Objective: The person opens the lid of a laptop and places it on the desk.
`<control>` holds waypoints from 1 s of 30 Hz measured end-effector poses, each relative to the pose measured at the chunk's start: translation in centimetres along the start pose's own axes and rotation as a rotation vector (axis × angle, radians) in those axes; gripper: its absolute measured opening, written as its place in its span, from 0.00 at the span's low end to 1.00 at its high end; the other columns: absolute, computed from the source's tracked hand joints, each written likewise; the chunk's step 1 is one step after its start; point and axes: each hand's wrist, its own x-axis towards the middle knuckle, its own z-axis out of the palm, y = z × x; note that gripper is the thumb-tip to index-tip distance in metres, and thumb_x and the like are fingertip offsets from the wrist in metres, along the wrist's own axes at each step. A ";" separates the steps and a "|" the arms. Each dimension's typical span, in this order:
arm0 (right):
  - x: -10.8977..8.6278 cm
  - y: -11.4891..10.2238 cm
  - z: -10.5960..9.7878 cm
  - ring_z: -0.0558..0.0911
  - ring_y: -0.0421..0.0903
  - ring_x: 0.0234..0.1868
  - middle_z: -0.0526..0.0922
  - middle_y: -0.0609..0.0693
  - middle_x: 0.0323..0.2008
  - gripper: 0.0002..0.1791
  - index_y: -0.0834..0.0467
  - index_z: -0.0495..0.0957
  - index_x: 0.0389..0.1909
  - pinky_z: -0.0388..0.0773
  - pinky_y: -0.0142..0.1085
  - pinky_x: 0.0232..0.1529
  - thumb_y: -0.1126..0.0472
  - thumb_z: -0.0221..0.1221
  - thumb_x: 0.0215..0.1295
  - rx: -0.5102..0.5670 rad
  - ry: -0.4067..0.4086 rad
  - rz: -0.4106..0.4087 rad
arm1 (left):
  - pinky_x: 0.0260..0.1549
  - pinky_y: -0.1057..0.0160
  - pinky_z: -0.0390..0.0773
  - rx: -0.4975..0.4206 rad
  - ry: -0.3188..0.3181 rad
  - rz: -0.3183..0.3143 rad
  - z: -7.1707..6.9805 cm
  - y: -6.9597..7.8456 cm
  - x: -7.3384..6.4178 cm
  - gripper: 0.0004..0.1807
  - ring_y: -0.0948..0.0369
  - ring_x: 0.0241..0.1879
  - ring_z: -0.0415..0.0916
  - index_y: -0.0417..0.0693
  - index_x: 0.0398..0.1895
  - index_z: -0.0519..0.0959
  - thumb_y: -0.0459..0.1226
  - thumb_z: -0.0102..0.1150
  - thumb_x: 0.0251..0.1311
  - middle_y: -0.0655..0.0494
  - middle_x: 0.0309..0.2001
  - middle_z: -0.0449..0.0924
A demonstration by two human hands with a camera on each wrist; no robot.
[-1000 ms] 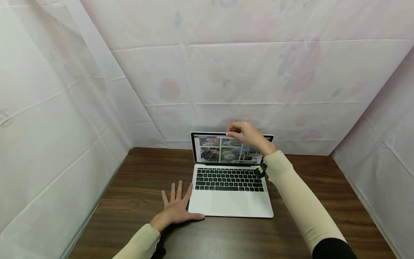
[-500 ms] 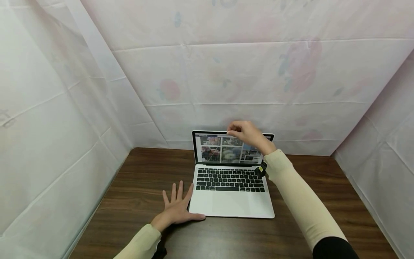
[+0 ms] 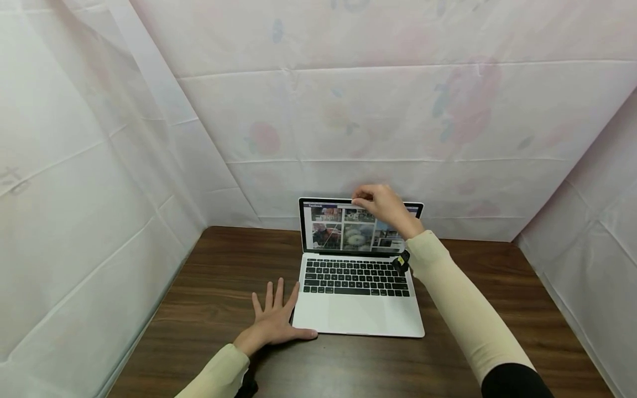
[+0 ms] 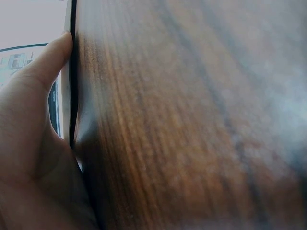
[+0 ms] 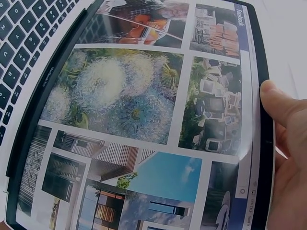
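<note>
A silver laptop [image 3: 355, 315] with black keys stands unfolded on the wooden table, its lit screen [image 5: 120, 96] showing a grid of pictures. My right hand [image 3: 383, 205] pinches the top edge of the lid, thumb on the screen's dark border and the other fingers behind it, as the right wrist view shows. At the laptop's front left corner lies my left hand [image 3: 273, 323], fingers spread straight along the left side. Its thumb [image 4: 55, 55] rests against the front edge of the base.
The dark wooden table [image 3: 224, 265] extends on both sides of the laptop. A pale printed curtain [image 3: 318, 121] hangs close behind the lid, and more cloth [image 3: 84, 210] encloses the left and right sides.
The lid has tilted slightly farther back, with my right hand still on its top edge. My left hand keeps its place at the corner. The whole view has shifted a little.
</note>
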 end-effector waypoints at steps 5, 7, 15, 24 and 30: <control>0.1 0.0 0.1 0.86 0.47 0.40 0.88 0.51 0.39 0.07 0.54 0.86 0.44 0.84 0.44 0.45 0.57 0.64 0.72 -0.010 0.013 0.010 | 0.67 0.24 0.17 -0.016 0.003 0.006 -0.1 0.0 0.0 0.74 0.36 0.81 0.22 0.61 0.85 0.42 0.82 0.60 0.38 0.40 0.84 0.27; 0.1 -0.1 0.2 0.86 0.47 0.40 0.88 0.52 0.40 0.07 0.54 0.86 0.45 0.84 0.45 0.45 0.57 0.64 0.72 -0.013 0.015 0.018 | 0.66 0.24 0.17 -0.024 0.007 0.008 -0.1 0.0 0.1 0.74 0.35 0.81 0.22 0.61 0.85 0.43 0.82 0.61 0.38 0.39 0.84 0.28; 0.1 -0.1 0.3 0.87 0.48 0.44 0.89 0.51 0.42 0.08 0.53 0.87 0.46 0.84 0.45 0.49 0.56 0.65 0.72 -0.021 0.026 0.040 | 0.66 0.24 0.16 -0.020 0.004 0.004 0.0 -0.2 0.3 0.74 0.35 0.81 0.22 0.63 0.85 0.40 0.83 0.60 0.38 0.39 0.84 0.27; -0.3 0.5 0.3 0.86 0.44 0.37 0.90 0.48 0.42 0.07 0.49 0.87 0.45 0.82 0.43 0.37 0.54 0.64 0.72 0.012 0.053 0.043 | 0.66 0.27 0.12 -0.041 0.018 0.015 0.7 -0.6 0.7 0.76 0.37 0.81 0.19 0.66 0.85 0.40 0.85 0.58 0.34 0.41 0.84 0.26; -0.5 0.9 0.2 0.86 0.44 0.39 0.89 0.48 0.42 0.07 0.50 0.87 0.45 0.83 0.43 0.40 0.54 0.65 0.72 0.036 0.047 0.047 | 0.66 0.24 0.15 -0.034 0.010 0.018 -0.1 0.2 0.4 0.74 0.35 0.81 0.22 0.62 0.85 0.42 0.83 0.60 0.38 0.38 0.84 0.28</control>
